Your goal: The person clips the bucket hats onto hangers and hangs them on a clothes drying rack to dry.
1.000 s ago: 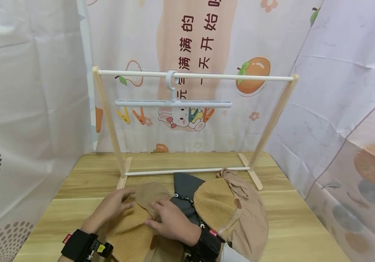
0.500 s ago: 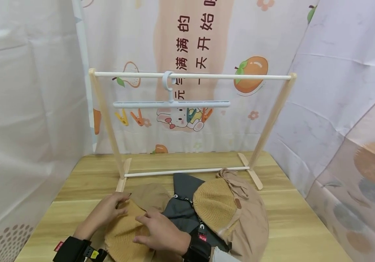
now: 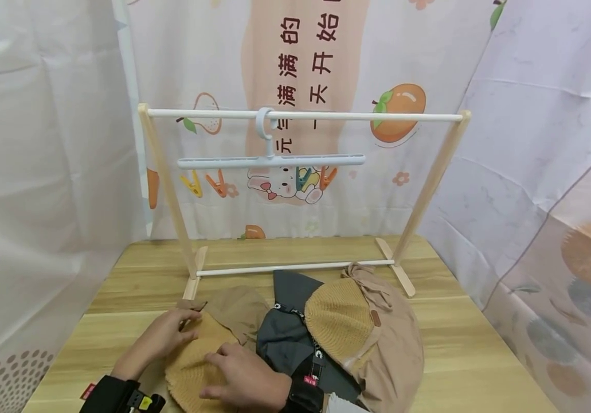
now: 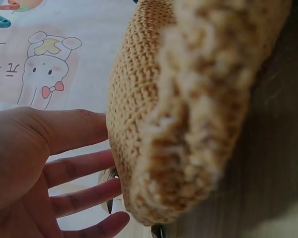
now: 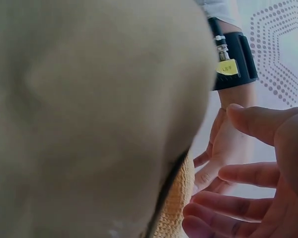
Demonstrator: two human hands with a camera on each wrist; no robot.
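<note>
A sun hat with a yellow woven crown and khaki fabric lies at the front left of the table. My left hand is at its left edge. In the left wrist view, the left thumb and extended fingers meet the side of the weave. My right hand is over the near right part of this hat, fingers spread and slightly bent. The right wrist view shows those fingers beside the hat, with khaki fabric filling much of the picture. Contact there is unclear.
A dark grey hat with a strap and a second yellow woven hat with beige fabric lie to the right. Behind stands a wooden rack carrying a pale blue hanger. Several clothespins are below it.
Both hands have moved slightly left and toward the near edge, the right one more. More of the grey hat shows. The view has shifted a little.
</note>
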